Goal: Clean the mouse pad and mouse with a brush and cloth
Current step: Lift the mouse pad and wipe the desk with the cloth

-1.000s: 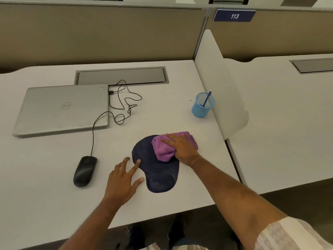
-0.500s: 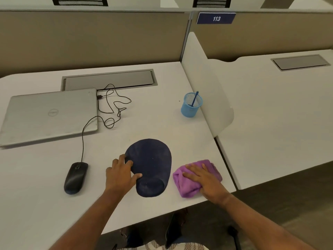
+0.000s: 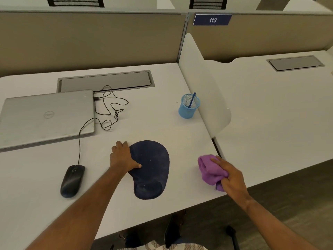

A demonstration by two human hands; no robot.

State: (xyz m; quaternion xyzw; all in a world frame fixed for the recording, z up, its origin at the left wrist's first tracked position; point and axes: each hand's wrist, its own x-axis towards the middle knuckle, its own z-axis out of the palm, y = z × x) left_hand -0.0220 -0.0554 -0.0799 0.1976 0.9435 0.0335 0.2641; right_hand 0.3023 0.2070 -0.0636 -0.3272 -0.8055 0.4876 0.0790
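Left hand (image 3: 122, 157) clamps left edge of dark blue fabric mouse pad (image 3: 153, 170), thumb on top, fingers seemingly curled under; right hand (image 3: 232, 179) clutches bunched purple cloth (image 3: 210, 169) at white desk's (image 3: 162, 123) front right corner, black wired mouse (image 3: 72, 180) untouched left of pad; loosened grip could drop cloth overboard.

We see an open-plan office: white desks (image 3: 162, 123) side by side, split by a low divider (image 3: 203, 87) and backed by beige partition panels (image 3: 90, 38), one bearing a number plate (image 3: 212, 20) reading 113. On ours sit a closed laptop (image 3: 46, 116), a wired mouse (image 3: 72, 181) and a pen cup (image 3: 188, 107).
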